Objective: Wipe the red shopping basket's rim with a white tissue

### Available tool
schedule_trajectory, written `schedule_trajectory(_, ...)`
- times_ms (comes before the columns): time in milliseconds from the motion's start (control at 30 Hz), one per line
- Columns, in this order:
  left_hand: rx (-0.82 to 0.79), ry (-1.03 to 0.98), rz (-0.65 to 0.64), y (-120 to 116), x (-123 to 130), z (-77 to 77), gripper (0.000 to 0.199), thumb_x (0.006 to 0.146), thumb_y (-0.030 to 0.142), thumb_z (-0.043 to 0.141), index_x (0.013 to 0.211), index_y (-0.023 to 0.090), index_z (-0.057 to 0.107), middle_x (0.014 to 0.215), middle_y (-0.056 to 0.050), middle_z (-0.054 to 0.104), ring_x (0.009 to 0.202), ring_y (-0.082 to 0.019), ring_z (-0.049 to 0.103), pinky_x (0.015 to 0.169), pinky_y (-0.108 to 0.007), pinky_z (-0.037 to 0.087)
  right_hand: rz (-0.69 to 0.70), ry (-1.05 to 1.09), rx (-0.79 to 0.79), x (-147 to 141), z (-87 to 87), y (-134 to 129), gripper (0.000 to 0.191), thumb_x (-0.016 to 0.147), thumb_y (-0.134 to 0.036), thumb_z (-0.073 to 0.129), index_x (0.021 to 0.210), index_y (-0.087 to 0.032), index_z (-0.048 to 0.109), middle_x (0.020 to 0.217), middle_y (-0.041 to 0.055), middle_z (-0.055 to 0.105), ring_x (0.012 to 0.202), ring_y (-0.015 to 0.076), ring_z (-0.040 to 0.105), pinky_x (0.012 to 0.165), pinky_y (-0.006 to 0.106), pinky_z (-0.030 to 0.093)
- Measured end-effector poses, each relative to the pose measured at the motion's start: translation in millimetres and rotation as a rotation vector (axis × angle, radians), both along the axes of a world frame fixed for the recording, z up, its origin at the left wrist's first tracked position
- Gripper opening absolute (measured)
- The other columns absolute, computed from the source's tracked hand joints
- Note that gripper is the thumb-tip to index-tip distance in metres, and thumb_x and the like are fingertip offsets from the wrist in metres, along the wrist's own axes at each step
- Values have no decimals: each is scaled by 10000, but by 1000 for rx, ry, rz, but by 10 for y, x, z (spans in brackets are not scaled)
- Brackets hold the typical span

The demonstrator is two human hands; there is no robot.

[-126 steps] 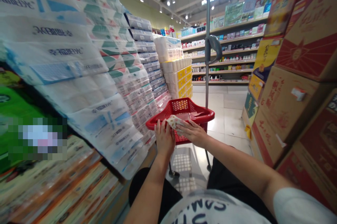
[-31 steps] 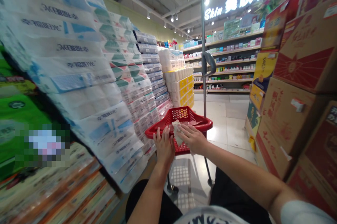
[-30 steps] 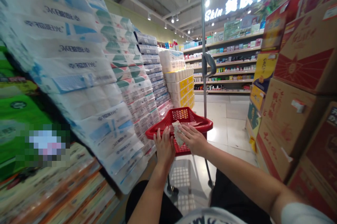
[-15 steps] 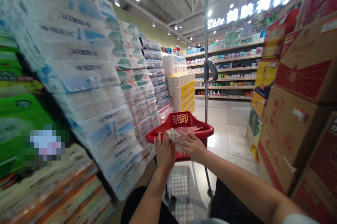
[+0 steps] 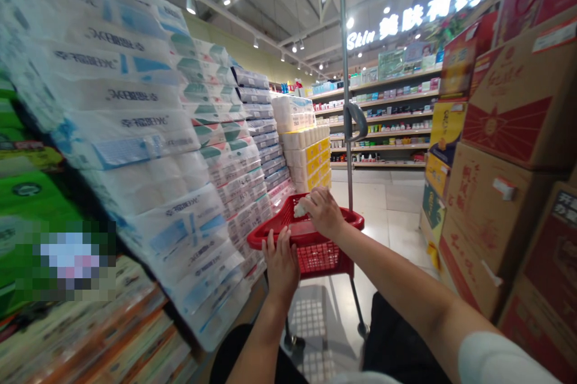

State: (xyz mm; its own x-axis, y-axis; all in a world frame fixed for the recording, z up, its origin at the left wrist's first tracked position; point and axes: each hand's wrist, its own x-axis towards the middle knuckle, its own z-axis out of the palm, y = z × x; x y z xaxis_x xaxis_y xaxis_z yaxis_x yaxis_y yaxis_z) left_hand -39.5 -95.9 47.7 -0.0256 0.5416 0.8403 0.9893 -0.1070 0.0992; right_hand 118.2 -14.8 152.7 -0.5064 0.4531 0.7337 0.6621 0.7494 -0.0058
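Note:
A red shopping cart basket (image 5: 304, 231) with perforated sides stands in front of me on a wheeled frame. My left hand (image 5: 282, 261) rests on its near rim at the left, fingers stretched out and slightly apart, with nothing in them. Above the basket, my right hand (image 5: 323, 211) is closed around a crumpled whitish cloth or tissue (image 5: 300, 210). Part of this bunched piece sticks out to the left of the fingers; my hand hides the remainder. What lies inside the basket is mostly out of sight.
Tall stacks of wrapped tissue packs (image 5: 130, 113) line the left side. Cardboard cartons (image 5: 500, 204) are piled on the right. A metal pole (image 5: 347, 83) rises at the cart. Tiled floor (image 5: 387, 204) leads to stocked shelves (image 5: 392, 110).
My right hand has lifted off the near rim and moved up and forward over the basket, bunching the cloth that was spread under both hands. My left hand stays at the rim, off the cloth.

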Motion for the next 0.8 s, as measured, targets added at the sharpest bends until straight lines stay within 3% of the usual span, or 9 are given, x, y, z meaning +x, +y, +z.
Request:
schedule_trajectory(133, 6, -2, 6, 13, -19, -17, 382, 931, 232, 387, 1297, 155, 466, 1357, -88, 527, 1397, -317, 231, 1115, -565, 191, 77, -80, -337, -47, -146, -125, 497, 899, -307, 497, 1373, -192, 405, 1198, 119, 563, 1011, 238, 574, 871, 360, 446)
schedule_trajectory(200, 8, 2, 6, 17, -31, -28, 382, 931, 242, 395, 1296, 157, 467, 1357, -88, 527, 1391, -318, 243, 1117, -562, 189, 112, -64, -396, -26, -197, -224, 576, 911, -453, 474, 1417, -213, 338, 1271, 126, 515, 1049, 254, 571, 874, 375, 448)
schedule_trajectory(300, 8, 1, 16, 21, -37, -37, 392, 929, 256, 409, 1305, 154, 457, 1353, -92, 529, 1387, -316, 249, 1120, -559, 186, 189, -123, -338, 37, -235, -322, 559, 914, -520, 446, 1386, -224, 400, 1317, 128, 464, 1125, 270, 527, 957, 416, 401)
schedule_trajectory(400, -6, -4, 29, 23, -22, -28, 387, 929, 242, 400, 1300, 149, 458, 1360, -84, 524, 1385, -320, 244, 1122, -563, 179, 206, -151, -283, 49, -243, -298, 391, 936, -345, 452, 1307, -233, 501, 1317, 106, 467, 1108, 235, 530, 962, 385, 398)
schedule_trajectory(500, -20, -1, 31, 25, -2, -10, 401, 928, 226, 390, 1318, 150, 442, 1371, -77, 514, 1381, -325, 248, 1121, -566, 181, 150, -143, -323, -35, -224, -213, 305, 937, -224, 418, 1194, -204, 581, 1187, 93, 559, 996, 196, 575, 853, 326, 449)
schedule_trajectory(600, -24, 12, 28, 28, -6, -11, 404, 926, 222, 391, 1322, 157, 441, 1370, -83, 513, 1383, -324, 252, 1113, -567, 200, 70, -131, -335, -149, -218, -190, 266, 954, -273, 407, 1068, -180, 629, 1049, 91, 607, 946, 194, 585, 810, 313, 454)
schedule_trajectory(700, 1, 28, 22, 35, -37, -37, 370, 924, 229, 400, 1277, 154, 482, 1333, -96, 542, 1383, -328, 258, 1096, -577, 224, 127, -121, -250, -220, -235, -212, 279, 945, -401, 445, 1093, -239, 618, 1093, 61, 598, 980, 187, 574, 866, 326, 432)
schedule_trajectory(800, 18, 35, 26, 41, -63, -53, 371, 920, 231, 405, 1275, 163, 485, 1337, -96, 540, 1381, -325, 263, 1097, -580, 222, 41, -116, -310, -254, -212, -170, 305, 976, -338, 363, 1053, -219, 633, 1076, 76, 612, 946, 179, 595, 821, 315, 446)
